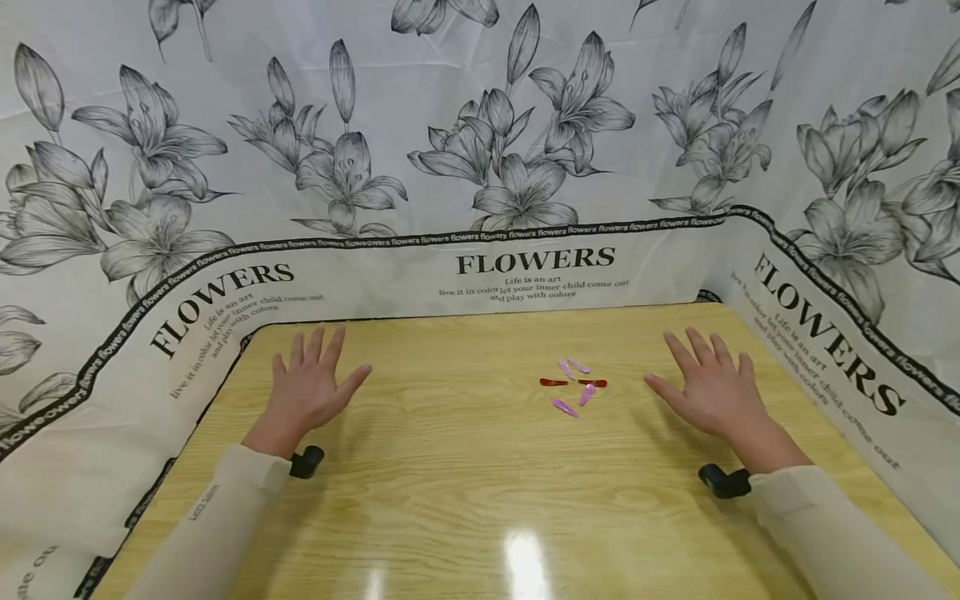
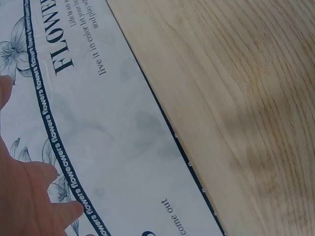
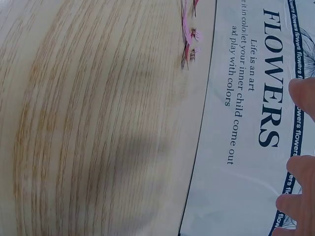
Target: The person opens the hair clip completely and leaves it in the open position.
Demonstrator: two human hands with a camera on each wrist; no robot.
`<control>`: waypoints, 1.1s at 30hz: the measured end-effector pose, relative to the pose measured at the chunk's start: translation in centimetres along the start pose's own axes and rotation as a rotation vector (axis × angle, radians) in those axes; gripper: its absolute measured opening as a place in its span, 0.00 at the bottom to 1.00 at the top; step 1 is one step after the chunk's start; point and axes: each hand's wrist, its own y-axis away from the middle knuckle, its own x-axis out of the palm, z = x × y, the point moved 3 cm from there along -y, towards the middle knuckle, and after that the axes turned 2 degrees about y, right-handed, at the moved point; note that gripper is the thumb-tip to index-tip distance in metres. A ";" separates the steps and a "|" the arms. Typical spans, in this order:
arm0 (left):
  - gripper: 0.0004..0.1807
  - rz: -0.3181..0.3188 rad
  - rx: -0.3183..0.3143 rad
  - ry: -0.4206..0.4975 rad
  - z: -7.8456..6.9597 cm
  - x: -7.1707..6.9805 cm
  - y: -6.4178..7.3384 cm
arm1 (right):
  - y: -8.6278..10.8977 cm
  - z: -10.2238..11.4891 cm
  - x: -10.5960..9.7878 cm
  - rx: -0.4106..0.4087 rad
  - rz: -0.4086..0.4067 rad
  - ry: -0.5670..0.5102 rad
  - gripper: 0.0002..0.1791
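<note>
A small group of hair clips lies on the wooden table, right of centre in the head view. Two are red, one red clip (image 1: pixel 553 382) on the left and another red clip (image 1: pixel 592 383) beside the pink ones. Several are pink-purple, the nearest pink clip (image 1: pixel 565 407) lying apart in front. My left hand (image 1: pixel 309 392) hovers over the table's left side, fingers spread, holding nothing. To the right of the clips my right hand (image 1: pixel 712 390) is held out the same way, also holding nothing. The right wrist view catches the pink clips (image 3: pixel 186 29) at its top edge.
The wooden table (image 1: pixel 450 467) is bordered at the back and both sides by a white flower-printed cloth (image 1: pixel 375 283) with a black lettered band. A black wrist mount (image 1: pixel 306 462) sits at the left cuff, another black mount (image 1: pixel 724 481) at the right.
</note>
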 end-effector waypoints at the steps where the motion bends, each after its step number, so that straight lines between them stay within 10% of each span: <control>1: 0.48 0.007 -0.002 0.000 0.0 0.0 0.0 | 0.0 0.0 0.0 0.001 0.004 -0.001 0.48; 33: 0.49 0.089 -0.004 -0.015 -1.2 2.6 -0.2 | -0.1 0.2 0.0 -0.018 0.067 0.081 0.47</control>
